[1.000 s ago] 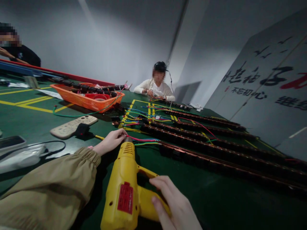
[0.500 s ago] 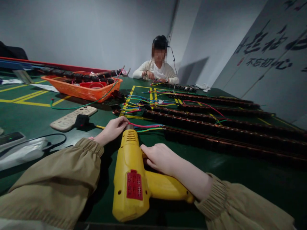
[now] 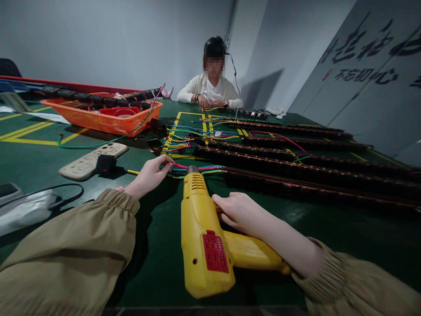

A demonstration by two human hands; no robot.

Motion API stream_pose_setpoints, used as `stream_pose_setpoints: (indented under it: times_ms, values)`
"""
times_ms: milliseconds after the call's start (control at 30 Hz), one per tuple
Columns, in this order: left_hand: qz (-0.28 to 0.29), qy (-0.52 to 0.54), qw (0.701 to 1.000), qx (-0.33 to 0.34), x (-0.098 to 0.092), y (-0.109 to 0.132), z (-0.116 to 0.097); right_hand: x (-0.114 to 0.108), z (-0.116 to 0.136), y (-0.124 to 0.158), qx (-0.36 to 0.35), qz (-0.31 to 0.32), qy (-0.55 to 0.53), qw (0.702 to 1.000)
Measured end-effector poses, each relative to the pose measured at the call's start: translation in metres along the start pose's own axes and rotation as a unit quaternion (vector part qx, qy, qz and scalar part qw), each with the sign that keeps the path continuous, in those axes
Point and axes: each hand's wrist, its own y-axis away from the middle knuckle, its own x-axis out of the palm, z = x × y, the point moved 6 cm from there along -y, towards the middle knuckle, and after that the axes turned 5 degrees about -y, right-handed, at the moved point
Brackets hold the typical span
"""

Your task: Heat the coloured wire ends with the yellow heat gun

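A yellow heat gun [image 3: 204,232] lies on the green table [image 3: 158,228], its nozzle pointing away at a bundle of red, blue and green wires [image 3: 200,168]. My right hand [image 3: 238,210] is wrapped round the gun where the handle meets the body. My left hand [image 3: 151,173] pinches the wires just left of the nozzle. The wires run into long dark strips of components [image 3: 296,175] stretching to the right.
An orange tray [image 3: 98,120] of black parts stands at the back left. A beige remote [image 3: 92,160], a black plug [image 3: 105,164] and a phone [image 3: 8,191] with cables lie at left. Another person [image 3: 210,87] sits at the far end.
My right hand moved up from the handle's end to the gun's body. The gun has shifted right, away from my left hand. My view has dropped lower.
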Motion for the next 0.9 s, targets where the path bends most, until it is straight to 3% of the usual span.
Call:
stream_pose_setpoints:
  times_ms: [333, 700, 900]
  values:
    - [0.008, 0.023, 1.0, -0.006, -0.001, 0.001, -0.001, 0.003, -0.04, 0.036, 0.103, -0.01, -0.058, 0.993]
    - [-0.01, 0.012, 1.0, -0.001, 0.0, -0.001, -0.004, 0.005, -0.041, 0.041, 0.093, -0.009, -0.08, 0.992]
    - [-0.014, 0.001, 1.0, 0.0, -0.001, -0.001, -0.002, 0.002, -0.028, 0.027, 0.065, -0.006, -0.062, 0.996]
